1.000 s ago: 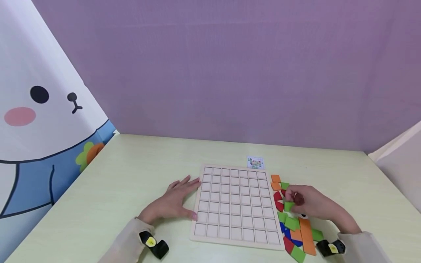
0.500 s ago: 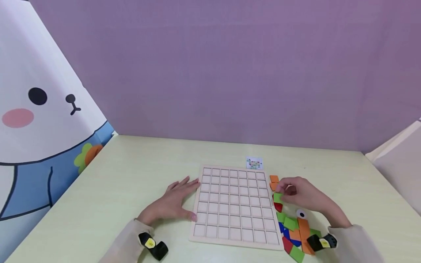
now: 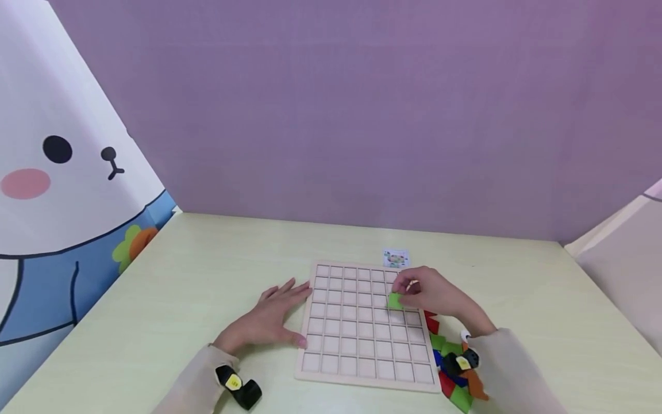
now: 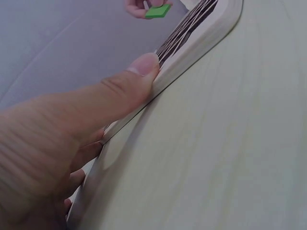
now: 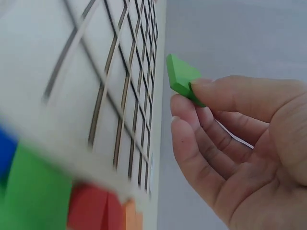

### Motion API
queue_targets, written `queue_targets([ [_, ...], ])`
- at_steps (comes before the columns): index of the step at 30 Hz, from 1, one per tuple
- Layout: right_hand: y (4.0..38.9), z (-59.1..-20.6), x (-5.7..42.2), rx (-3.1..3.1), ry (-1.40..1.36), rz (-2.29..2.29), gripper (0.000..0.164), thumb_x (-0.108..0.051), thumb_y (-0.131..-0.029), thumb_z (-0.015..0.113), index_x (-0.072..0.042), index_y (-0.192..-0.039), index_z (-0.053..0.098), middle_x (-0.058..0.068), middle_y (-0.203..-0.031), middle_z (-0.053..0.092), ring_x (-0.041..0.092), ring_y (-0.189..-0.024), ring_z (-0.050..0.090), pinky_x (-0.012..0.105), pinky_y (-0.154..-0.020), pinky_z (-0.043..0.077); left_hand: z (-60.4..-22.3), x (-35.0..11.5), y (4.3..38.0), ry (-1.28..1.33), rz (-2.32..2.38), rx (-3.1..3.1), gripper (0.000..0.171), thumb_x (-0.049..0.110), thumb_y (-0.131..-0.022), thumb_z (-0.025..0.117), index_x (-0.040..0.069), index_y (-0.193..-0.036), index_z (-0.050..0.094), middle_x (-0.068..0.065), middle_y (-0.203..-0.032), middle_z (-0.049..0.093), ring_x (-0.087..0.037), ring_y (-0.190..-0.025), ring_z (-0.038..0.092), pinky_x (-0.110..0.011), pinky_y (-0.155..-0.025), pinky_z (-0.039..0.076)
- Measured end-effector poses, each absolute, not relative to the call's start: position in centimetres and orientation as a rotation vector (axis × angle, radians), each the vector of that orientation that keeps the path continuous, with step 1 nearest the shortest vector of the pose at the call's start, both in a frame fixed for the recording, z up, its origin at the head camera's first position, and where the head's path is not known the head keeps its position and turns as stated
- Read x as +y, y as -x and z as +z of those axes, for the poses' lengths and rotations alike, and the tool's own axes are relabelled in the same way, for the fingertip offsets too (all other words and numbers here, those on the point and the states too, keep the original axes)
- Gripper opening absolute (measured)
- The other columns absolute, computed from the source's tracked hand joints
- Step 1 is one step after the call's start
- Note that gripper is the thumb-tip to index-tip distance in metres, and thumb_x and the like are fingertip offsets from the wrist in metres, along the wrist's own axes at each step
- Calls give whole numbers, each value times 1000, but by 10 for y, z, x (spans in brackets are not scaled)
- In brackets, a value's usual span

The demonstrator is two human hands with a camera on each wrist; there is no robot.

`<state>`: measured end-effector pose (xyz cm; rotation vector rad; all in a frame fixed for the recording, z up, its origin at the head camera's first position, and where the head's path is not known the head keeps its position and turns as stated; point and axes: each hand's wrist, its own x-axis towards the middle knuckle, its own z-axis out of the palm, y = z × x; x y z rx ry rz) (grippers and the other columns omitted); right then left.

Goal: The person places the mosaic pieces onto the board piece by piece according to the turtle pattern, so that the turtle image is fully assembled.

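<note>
Between thumb and fingers, my right hand (image 3: 434, 293) pinches a small green square tile (image 3: 395, 301), held over the upper right part of a pale wooden grid board (image 3: 298, 368). In the right wrist view the green tile (image 5: 181, 75) sits tilted at the fingertips, raised off the board's surface. My left hand (image 3: 266, 322) lies with spread, straight fingers along the board's left edge. Its thumb (image 4: 127, 81) presses that edge in the left wrist view. The grid's visible cells hold no tiles.
Green tiles (image 3: 460, 398), red pieces (image 3: 431, 324) and an orange strip (image 3: 474, 384) lie in a loose pile along the board's right side, partly under my right wrist. A small printed card (image 3: 396, 258) lies behind the board. A purple backdrop (image 3: 362, 115) rises at the table's far edge.
My right hand has lifted the green tile from the pile and carried it left over the board. The left hand has stayed at the board's edge.
</note>
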<state>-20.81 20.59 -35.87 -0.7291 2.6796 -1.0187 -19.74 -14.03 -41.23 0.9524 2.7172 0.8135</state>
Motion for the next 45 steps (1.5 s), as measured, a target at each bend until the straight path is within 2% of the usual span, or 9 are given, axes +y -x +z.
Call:
queue_targets([
  [3,213,-361,192,2651,764,-1060,10,-2,-84,67,-6,-92,65,4,-88,62,14,-77,57,22,-71,51,-413,-141,197,-950,811,2707,103,55,-68,76,3,-147,34,-14,-155,29,-41,-145,14,-63,-112,10],
  [10,223,-365,161,2563,823,-1133,9,-2,-84,64,-6,-92,66,4,-87,62,13,-77,56,23,-68,49,-418,-144,198,-944,801,2706,104,57,-69,74,5,-148,32,-12,-156,27,-39,-146,12,-63,-112,9],
  [19,232,-368,126,2523,850,-1162,10,-1,-83,63,-5,-91,67,4,-85,64,11,-80,57,26,-75,51,-417,-146,198,-956,821,2709,101,55,-69,76,3,-146,35,-13,-155,29,-41,-145,14,-63,-111,11],
  [36,238,-376,73,2602,721,-1084,12,1,-80,66,-9,-86,68,-1,-79,62,11,-72,56,24,-67,48,-420,-146,198,-998,768,2732,101,57,-70,74,4,-146,35,-13,-155,30,-40,-145,15,-63,-112,12],
  [45,237,-379,68,2619,757,-1080,9,3,-78,67,-3,-84,68,2,-76,64,9,-68,54,20,-63,46,-420,-145,198,-986,771,2716,101,56,-70,74,5,-147,34,-12,-156,29,-38,-146,14,-62,-113,10],
])
